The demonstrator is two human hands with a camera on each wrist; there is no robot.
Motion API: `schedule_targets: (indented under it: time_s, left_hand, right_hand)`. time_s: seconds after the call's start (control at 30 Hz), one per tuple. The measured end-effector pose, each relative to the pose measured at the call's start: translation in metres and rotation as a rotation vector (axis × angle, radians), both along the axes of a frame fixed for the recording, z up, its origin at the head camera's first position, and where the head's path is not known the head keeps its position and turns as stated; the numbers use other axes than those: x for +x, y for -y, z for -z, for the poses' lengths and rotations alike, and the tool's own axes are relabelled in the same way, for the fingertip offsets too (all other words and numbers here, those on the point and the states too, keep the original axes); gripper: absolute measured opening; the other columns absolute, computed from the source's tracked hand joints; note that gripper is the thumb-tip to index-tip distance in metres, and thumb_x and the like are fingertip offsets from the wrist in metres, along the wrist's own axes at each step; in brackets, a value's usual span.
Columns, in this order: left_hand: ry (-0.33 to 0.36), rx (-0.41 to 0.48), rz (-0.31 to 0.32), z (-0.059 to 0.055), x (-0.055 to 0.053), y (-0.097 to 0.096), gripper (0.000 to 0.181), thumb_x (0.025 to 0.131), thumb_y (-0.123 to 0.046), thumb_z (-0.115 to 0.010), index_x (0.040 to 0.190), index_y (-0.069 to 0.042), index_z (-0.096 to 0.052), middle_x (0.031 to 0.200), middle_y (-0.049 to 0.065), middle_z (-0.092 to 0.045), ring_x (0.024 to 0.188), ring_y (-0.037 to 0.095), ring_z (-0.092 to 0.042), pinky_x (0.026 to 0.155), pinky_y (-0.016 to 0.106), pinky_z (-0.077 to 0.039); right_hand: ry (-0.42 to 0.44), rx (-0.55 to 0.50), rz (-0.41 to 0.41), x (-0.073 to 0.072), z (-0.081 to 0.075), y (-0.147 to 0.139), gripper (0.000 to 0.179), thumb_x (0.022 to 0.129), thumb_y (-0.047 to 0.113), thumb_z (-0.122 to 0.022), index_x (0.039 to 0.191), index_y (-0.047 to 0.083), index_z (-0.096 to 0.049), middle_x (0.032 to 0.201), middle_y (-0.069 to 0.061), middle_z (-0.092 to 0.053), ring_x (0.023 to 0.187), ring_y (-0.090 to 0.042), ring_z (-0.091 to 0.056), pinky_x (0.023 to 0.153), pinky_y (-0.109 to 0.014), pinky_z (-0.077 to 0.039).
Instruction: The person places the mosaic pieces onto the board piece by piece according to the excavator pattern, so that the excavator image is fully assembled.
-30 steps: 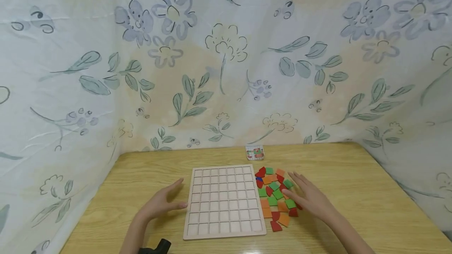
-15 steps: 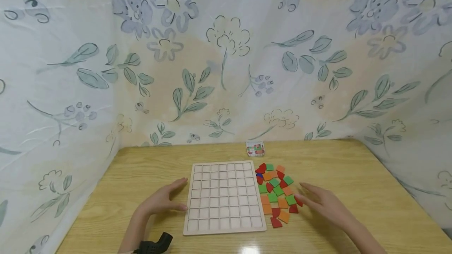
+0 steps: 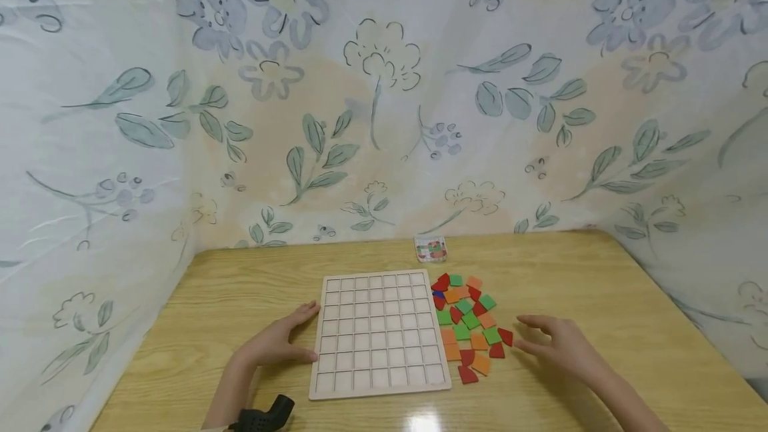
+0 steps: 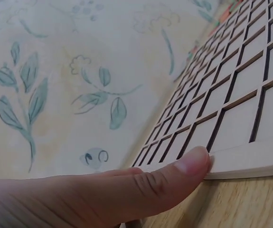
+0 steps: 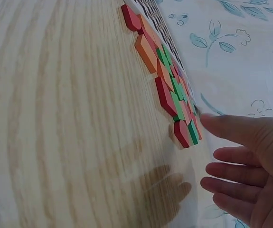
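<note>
A pale wooden board [image 3: 378, 334] with a grid of square recesses lies flat on the table. My left hand [image 3: 277, 344] is at its left side, thumb and forefinger spread along the edge. In the left wrist view the thumb [image 4: 188, 166] rests against the board's rim [image 4: 250, 159]. Right of the board lies a loose group of thin flat pieces: green squares [image 3: 461, 331], orange squares [image 3: 479, 341] and red rounded-corner pieces [image 3: 468, 374]. My right hand [image 3: 567, 350] hovers just right of them with nothing in it, thumb tip near a red piece [image 3: 505, 337].
A small printed card [image 3: 431, 249] with a coloured pattern lies behind the board. Floral cloth [image 3: 384, 119] hangs behind the wood-grain table [image 3: 252, 279] and along both sides. A black device [image 3: 267, 413] sits at my left wrist.
My right hand has drawn back to the right, off the coloured pieces. My left hand has closed up to the board's left edge. The head view has tilted slightly.
</note>
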State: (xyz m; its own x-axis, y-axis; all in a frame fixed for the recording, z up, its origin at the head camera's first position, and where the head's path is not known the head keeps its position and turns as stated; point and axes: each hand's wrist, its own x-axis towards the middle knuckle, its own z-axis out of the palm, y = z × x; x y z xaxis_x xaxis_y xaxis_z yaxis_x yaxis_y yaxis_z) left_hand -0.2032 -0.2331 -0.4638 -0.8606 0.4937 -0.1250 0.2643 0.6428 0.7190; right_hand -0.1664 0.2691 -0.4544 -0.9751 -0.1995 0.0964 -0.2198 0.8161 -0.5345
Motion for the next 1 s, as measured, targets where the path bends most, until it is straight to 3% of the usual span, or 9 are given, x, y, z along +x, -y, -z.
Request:
schedule_targets:
  time_s: [0.17,0.37,0.7,1.0]
  left_hand:
    - [0.016,-0.002,-0.005,-0.001,-0.001,0.001,0.095,0.072,-0.035,-0.077,0.145,-0.004,-0.026,0.151,0.021,-0.017,0.137,0.043,-0.011,0.106,0.061,-0.015]
    - [0.026,-0.004,-0.005,-0.001,-0.002,0.002,0.096,0.071,-0.036,-0.078,0.146,-0.006,-0.026,0.152,0.02,-0.015,0.138,0.042,-0.009,0.106,0.061,-0.014]
    - [0.025,0.004,0.024,0.0,-0.006,0.0,0.099,0.069,-0.036,-0.079,0.146,-0.007,-0.024,0.153,0.02,-0.008,0.138,0.042,-0.004,0.106,0.061,-0.016]
    - [0.035,0.004,0.025,0.001,-0.007,-0.002,0.1,0.069,-0.036,-0.079,0.146,-0.006,-0.024,0.153,0.02,-0.011,0.138,0.042,-0.007,0.106,0.062,-0.015]
  right_hand:
    - [0.001,0.005,-0.001,-0.006,0.0,0.002,0.042,0.076,0.025,-0.075,0.108,0.001,-0.067,0.109,-0.02,-0.065,0.099,-0.039,-0.061,0.08,-0.046,-0.052]
    - [-0.029,0.012,-0.07,-0.009,0.001,0.007,0.032,0.075,0.014,-0.075,0.103,0.001,-0.069,0.102,-0.014,-0.068,0.098,-0.035,-0.062,0.079,-0.044,-0.052]
    - [-0.066,0.048,-0.139,-0.01,0.006,0.007,0.029,0.075,0.01,-0.074,0.102,0.001,-0.069,0.1,-0.012,-0.069,0.094,-0.032,-0.064,0.078,-0.041,-0.053]
    - [-0.079,0.066,-0.118,-0.008,0.011,0.008,0.027,0.075,0.006,-0.073,0.102,0.002,-0.069,0.097,-0.007,-0.069,0.093,-0.028,-0.065,0.078,-0.041,-0.053]
